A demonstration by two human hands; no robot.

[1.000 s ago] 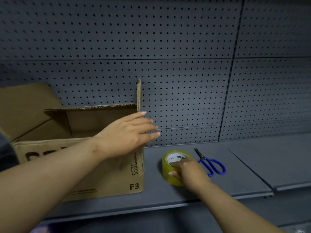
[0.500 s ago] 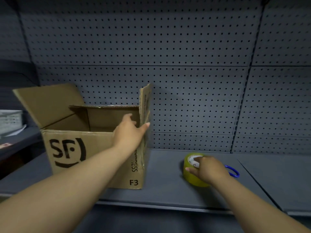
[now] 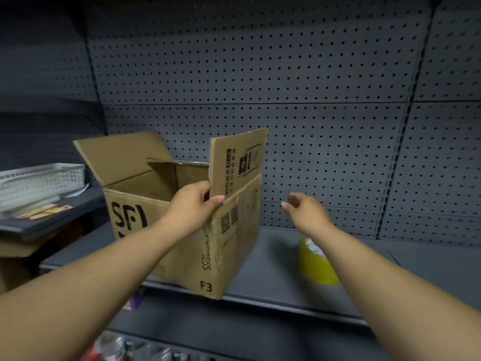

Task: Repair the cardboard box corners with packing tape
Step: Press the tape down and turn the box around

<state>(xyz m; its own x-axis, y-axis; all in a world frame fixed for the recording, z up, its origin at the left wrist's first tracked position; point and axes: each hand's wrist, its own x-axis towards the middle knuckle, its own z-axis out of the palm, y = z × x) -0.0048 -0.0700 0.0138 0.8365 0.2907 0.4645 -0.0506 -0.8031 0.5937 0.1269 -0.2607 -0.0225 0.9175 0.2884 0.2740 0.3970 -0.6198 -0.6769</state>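
Dark grey metal shelf (image 3: 273, 259) at front, lip running across just below the box's near corner. Two bare forearms reaching in from the bottom edge. Left hand (image 3: 194, 205) closed on the near top corner of the cardboard box (image 3: 182, 251), thumb pressed against the foot of the upright right flap (image 3: 238, 162), fingers hidden inside. Right hand (image 3: 305, 211) raised above the shelf, loosely open and holding nothing, fingers curled toward the box. Yellow tape roll (image 3: 316, 261) standing on the shelf below the right wrist, partly hidden by the forearm, well apart from the box. Box turned at an angle, near bottom corner at the shelf lip, top open, left flap leaning outward. Bare shelf between box and roll, more to the right. White perforated basket (image 3: 39, 181) on a lower surface far left. Grey pegboard wall (image 3: 286, 87) behind everything.
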